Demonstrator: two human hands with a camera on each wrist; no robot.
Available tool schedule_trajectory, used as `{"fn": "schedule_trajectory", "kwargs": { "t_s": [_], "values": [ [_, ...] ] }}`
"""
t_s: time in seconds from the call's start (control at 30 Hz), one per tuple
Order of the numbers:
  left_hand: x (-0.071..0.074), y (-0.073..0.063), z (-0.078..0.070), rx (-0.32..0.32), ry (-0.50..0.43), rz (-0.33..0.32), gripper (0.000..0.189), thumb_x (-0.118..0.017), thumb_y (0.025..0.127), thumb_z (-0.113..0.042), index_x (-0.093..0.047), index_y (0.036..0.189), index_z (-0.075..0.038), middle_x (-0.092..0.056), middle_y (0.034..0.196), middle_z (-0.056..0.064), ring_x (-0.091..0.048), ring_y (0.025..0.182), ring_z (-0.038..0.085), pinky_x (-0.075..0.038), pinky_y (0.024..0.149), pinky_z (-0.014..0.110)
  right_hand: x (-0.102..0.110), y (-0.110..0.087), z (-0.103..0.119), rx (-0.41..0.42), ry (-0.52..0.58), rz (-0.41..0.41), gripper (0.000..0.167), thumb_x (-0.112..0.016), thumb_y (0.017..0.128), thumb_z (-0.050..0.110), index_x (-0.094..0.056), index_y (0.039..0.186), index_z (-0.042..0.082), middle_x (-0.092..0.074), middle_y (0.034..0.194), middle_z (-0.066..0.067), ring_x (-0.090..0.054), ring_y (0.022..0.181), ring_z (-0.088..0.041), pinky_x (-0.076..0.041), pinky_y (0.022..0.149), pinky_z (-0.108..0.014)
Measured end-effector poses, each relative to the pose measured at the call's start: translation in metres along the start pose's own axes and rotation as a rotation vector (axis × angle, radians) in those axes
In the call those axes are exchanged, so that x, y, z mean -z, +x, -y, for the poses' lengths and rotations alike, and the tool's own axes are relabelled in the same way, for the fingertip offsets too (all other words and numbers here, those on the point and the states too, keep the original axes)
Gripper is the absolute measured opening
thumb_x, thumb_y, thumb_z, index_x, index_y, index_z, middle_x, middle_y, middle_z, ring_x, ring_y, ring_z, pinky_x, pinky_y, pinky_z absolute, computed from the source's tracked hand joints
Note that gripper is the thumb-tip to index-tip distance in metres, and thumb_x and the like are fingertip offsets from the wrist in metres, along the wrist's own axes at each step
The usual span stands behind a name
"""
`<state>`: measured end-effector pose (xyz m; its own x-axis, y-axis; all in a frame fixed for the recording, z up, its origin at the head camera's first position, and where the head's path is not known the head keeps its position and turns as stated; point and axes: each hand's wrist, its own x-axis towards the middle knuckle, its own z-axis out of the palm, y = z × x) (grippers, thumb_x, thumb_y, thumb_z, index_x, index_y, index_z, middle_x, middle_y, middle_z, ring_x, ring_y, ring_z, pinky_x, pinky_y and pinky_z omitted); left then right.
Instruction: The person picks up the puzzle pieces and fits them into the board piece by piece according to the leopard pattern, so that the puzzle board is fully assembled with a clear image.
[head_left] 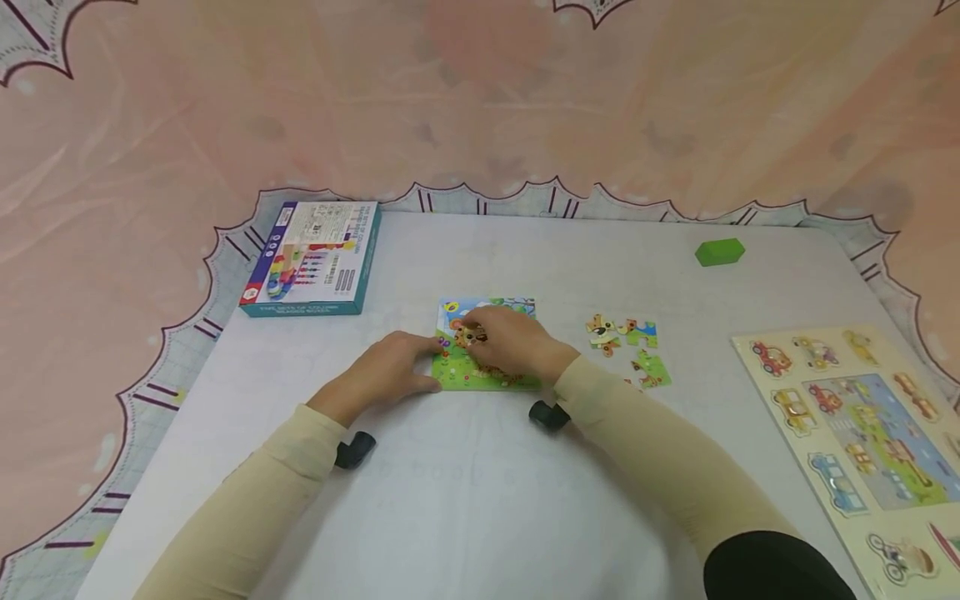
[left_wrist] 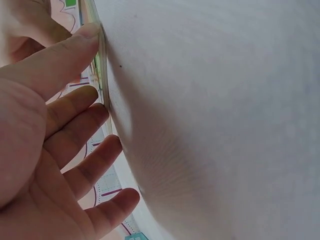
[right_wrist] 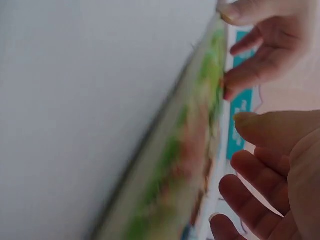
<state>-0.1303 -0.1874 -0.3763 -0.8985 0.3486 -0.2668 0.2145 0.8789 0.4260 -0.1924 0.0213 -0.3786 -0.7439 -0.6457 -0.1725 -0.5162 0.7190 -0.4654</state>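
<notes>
A jigsaw puzzle board (head_left: pixel 453 377) with a cartoon animal on green grass lies flat on the white table. My left hand (head_left: pixel 386 371) touches the board's left side, its thumb at the near corner and a finger higher along the edge. In the left wrist view, the other fingers of this hand (left_wrist: pixel 37 155) are spread and hold nothing. Over the middle of the picture is my right hand (head_left: pixel 517 342), covering part of it. The right wrist view shows this hand's (right_wrist: pixel 305 172) fingers loosely bent, thumb apart, with nothing visible between them.
Loose jigsaw pieces (head_left: pixel 651 370) lie right of the board, partly behind the right forearm. A boxed set (head_left: pixel 322 258) sits at the back left, a green block (head_left: pixel 720 252) at the back right. A vehicle-picture board (head_left: pixel 780 450) occupies the right side.
</notes>
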Motion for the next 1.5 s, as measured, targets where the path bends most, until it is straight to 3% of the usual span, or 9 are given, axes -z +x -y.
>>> {"fn": "schedule_trajectory", "kwargs": {
  "t_s": [0.27, 0.4, 0.63, 0.83, 1.2, 1.5],
  "values": [
    [0.002, 0.000, -0.001, 0.001, 0.007, -0.003, 0.059, -0.082, 0.085, -0.025, -0.061, 0.137, -0.005, -0.058, 0.139, 0.014, -0.047, 0.133, 0.036, -0.037, 0.112, 0.050, 0.019, -0.025, -0.019, 0.030, -0.010, -0.071, 0.046, -0.065, 0.097, 0.022, -0.057, 0.139, 0.005, -0.062, 0.135, -0.009, -0.056, 0.126, -0.028, -0.044, 0.106, -0.043],
    [0.002, 0.000, -0.002, 0.007, 0.006, 0.000, 0.059, -0.082, 0.085, -0.025, -0.061, 0.137, -0.005, -0.058, 0.139, 0.013, -0.047, 0.132, 0.035, -0.037, 0.111, 0.049, 0.026, -0.036, -0.031, -0.010, 0.006, -0.077, 0.046, -0.067, 0.096, 0.021, -0.057, 0.138, 0.005, -0.062, 0.134, -0.009, -0.059, 0.118, -0.027, -0.047, 0.101, -0.043],
    [0.002, -0.001, -0.003, 0.006, 0.013, -0.006, 0.058, -0.081, 0.086, -0.025, -0.062, 0.136, -0.004, -0.059, 0.137, 0.014, -0.048, 0.131, 0.035, -0.037, 0.111, 0.049, 0.034, -0.054, -0.054, -0.131, 0.017, -0.077, 0.048, -0.065, 0.096, 0.022, -0.056, 0.141, 0.006, -0.060, 0.137, -0.008, -0.057, 0.120, -0.028, -0.045, 0.103, -0.046],
    [0.001, -0.001, -0.002, 0.004, 0.021, -0.003, 0.057, -0.080, 0.087, -0.025, -0.061, 0.136, -0.004, -0.059, 0.137, 0.014, -0.048, 0.132, 0.035, -0.037, 0.111, 0.049, 0.036, -0.071, -0.075, -0.187, 0.001, -0.096, 0.048, -0.065, 0.095, 0.022, -0.057, 0.140, 0.006, -0.059, 0.137, -0.012, -0.056, 0.120, -0.030, -0.045, 0.103, -0.049],
    [0.000, 0.000, -0.001, 0.008, 0.017, 0.003, 0.058, -0.080, 0.087, -0.025, -0.061, 0.138, -0.005, -0.058, 0.139, 0.014, -0.047, 0.133, 0.035, -0.037, 0.112, 0.049, 0.042, -0.094, -0.111, -0.174, -0.022, -0.098, 0.049, -0.064, 0.095, 0.017, -0.055, 0.140, 0.000, -0.058, 0.138, -0.017, -0.047, 0.131, -0.040, -0.036, 0.111, -0.056],
    [0.000, 0.000, -0.002, 0.014, 0.017, 0.009, 0.060, -0.080, 0.087, -0.027, -0.060, 0.139, -0.006, -0.057, 0.140, 0.013, -0.046, 0.133, 0.035, -0.036, 0.112, 0.049, 0.043, -0.107, -0.128, -0.218, 0.016, -0.094, 0.051, -0.069, 0.094, 0.018, -0.055, 0.139, -0.001, -0.058, 0.135, -0.023, -0.048, 0.128, -0.044, -0.037, 0.107, -0.060]
  ]
}}
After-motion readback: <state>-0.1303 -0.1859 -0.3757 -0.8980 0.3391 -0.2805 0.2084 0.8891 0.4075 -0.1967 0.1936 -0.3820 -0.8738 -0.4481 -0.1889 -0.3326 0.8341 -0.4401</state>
